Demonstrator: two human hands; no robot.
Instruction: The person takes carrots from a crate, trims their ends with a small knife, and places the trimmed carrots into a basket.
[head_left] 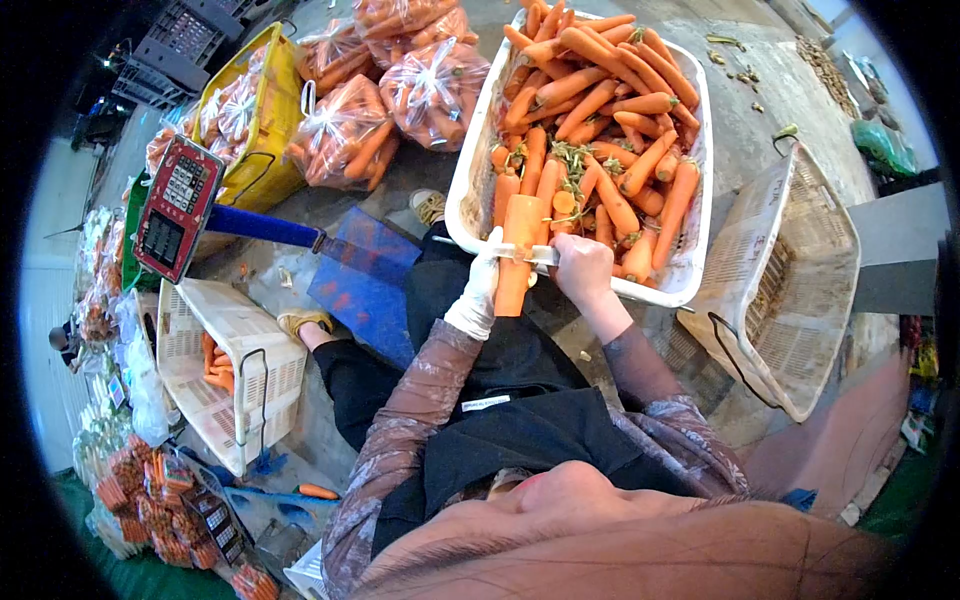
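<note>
My left hand (481,286), in a white glove, is closed around a thick carrot (511,290) held upright over the near rim of a white crate (457,205). My bare right hand (584,268) is closed on the handle of a pale, narrow knife (540,255). Its blade lies across the carrot, and whether it cuts in is too small to tell. Heaped carrots (600,95) fill the crate, some with green stem ends (572,165) near my hands.
Tied clear bags of carrots (430,95) stand at the upper left beside a yellow crate (250,165). A scale display (178,208) rises over a blue platform (365,285). White crates stand left (270,365) and right (815,270). Scraps (745,75) litter the floor.
</note>
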